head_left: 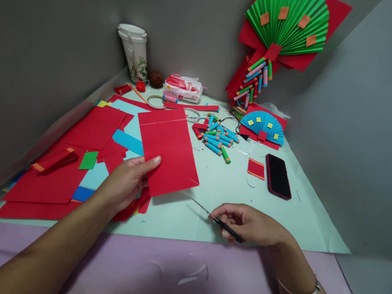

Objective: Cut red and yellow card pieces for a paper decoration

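Note:
My left hand (127,181) pinches the near left corner of a red paper sheet (170,151) and holds it slightly raised over the pale green mat (233,190). My right hand (249,224) is closed around the black handles of a pair of scissors (209,213). The thin blades point left toward the sheet's near edge, just short of it. A silver bangle (301,291) sits on my right wrist.
Red, blue and green paper sheets (67,164) lie at the left. Rolled paper tubes (219,138), a blue paper fan (263,126) and a black phone (278,175) lie at the right. Cups (134,52), a tissue pack (183,87) and a green fan decoration (287,24) stand at the back.

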`<state>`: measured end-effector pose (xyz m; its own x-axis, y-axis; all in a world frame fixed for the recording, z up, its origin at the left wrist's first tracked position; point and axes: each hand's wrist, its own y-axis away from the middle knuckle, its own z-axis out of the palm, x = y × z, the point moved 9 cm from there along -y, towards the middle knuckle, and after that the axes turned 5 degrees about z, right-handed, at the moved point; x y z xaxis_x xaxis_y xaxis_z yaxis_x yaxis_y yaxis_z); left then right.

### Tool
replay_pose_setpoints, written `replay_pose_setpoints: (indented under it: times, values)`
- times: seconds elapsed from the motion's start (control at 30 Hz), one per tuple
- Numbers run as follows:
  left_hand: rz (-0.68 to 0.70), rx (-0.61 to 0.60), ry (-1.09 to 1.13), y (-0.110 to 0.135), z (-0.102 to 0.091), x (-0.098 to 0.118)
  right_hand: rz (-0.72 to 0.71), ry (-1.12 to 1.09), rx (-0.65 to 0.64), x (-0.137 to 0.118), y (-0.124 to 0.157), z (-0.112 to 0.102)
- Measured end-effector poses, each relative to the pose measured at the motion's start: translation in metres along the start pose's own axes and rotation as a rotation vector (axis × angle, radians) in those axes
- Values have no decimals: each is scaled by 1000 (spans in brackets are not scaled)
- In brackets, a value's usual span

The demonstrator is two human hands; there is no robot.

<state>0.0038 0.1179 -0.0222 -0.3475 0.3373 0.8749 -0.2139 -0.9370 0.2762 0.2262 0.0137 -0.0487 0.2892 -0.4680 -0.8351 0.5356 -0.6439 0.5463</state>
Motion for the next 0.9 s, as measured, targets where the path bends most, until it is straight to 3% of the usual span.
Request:
replay_pose_setpoints:
  times: [0.23,0.4,0.53,0.9]
  values:
    - [67,155,74,-4,-16,0,-49,-32,132,-14,5,-1]
    - [86,209,97,2,-13,-8,-163,-196,152,-30,-13,38]
    - [99,217,98,6,-8,-11,-195,-310,147,-29,-31,60]
    - [130,249,122,9,-12,-7,-187,-369,151,-13,-37,67]
